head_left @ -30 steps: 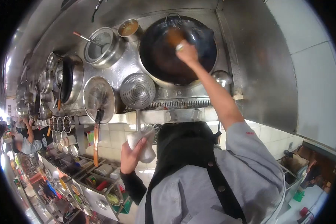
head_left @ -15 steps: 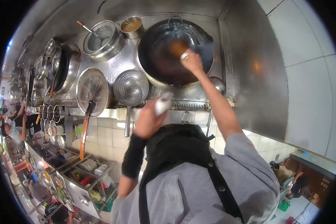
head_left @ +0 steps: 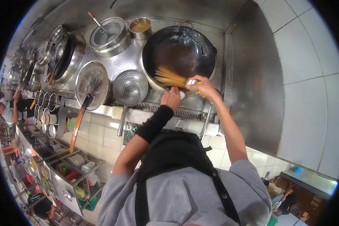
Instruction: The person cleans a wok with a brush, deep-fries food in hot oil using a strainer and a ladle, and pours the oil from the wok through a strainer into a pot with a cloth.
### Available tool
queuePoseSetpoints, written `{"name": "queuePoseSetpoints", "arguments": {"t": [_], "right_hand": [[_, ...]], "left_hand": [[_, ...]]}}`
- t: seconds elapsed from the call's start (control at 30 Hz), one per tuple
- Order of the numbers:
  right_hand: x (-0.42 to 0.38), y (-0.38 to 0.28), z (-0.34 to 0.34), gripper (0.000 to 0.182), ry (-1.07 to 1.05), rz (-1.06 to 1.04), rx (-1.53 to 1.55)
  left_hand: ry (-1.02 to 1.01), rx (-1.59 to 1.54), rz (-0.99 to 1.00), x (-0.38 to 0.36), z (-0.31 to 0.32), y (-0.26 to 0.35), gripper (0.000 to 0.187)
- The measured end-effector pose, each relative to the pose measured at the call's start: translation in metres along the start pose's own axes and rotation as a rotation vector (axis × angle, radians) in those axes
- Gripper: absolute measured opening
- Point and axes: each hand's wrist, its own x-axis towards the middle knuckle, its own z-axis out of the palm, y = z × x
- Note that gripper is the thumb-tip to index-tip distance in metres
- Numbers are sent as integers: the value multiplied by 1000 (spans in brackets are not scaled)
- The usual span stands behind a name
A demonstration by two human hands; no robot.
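Observation:
A large black wok [head_left: 204, 56] sits on the steel range, its inside dark and wet. My right hand [head_left: 206, 89] is closed around the bound handle of a bamboo wok brush [head_left: 170, 78]. The brush points left, and its splayed bristles lie over the wok's near left part. At the wok's near rim, my left hand [head_left: 171, 100] is closed on a folded white cloth [head_left: 182, 94], just below the brush. Most of the cloth is hidden by the fingers.
Left of the wok lie a perforated skimmer [head_left: 130, 87] and a round strainer [head_left: 91, 83] with a wooden handle. Behind them stand a steel pot [head_left: 117, 48] with a ladle and a small pot [head_left: 141, 34] of brownish liquid. A steel wall [head_left: 252, 75] rises on the right. Other people are at far left.
My right hand has drawn the brush from the wok's middle to its near rim, turning it leftward. My left hand has moved forward and right with the white cloth, up to the rim.

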Motion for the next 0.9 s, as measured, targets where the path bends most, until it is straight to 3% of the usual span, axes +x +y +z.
{"name": "queuePoseSetpoints", "arguments": {"t": [0.03, 0.13, 0.17, 0.27, 0.33, 0.37, 0.4, 0.47, 0.6, 0.67, 0.73, 0.8, 0.87, 0.9], "right_hand": [[0, -9, -14, 48, -62, 138, 153], [-3, 23, -4, 43, 380, 77, -623], [-3, 22, -3, 43, 378, 23, -667], [26, 20, 2, 46, -11, -415, -84], [76, 9, 1, 41, -257, 111, 348], [97, -3, 0, 42, -147, 190, 199], [139, 44, 35, 43, 339, -273, -85], [152, 17, 70, 47, 598, 60, -399], [97, -20, 66, 47, 29, -171, 118], [65, -31, 34, 47, -164, 0, 266], [65, -14, -7, 47, -118, 310, 194], [49, 41, 9, 52, 594, -18, -367], [4, 40, 19, 63, 942, -85, -66], [-9, 61, 26, 68, 964, 129, -73]], "left_hand": [[145, 17, 35, -13, 2, -1, 71], [229, -109, 82, -64, -28, 3, 58], [217, -235, 73, -85, -40, 1, 59], [160, -585, -31, -139, -50, -14, 53], [-34, -731, -250, -159, -96, -15, 44], [-127, -805, -366, -167, -112, -14, 40], [-79, -840, -411, -177, -114, -16, 37], [11, -904, -495, -197, -117, -20, 33], [147, -1010, -568, -225, -127, -39, 32], [209, -977, -626, -236, -138, -49, 32], [229, -997, -685, -245, -145, -63, 31], [318, -937, -636, -254, -151, -80, 30], [412, -893, -635, -263, -155, -102, 29], [443, -858, -640, -268, -165, -112, 29]]}}
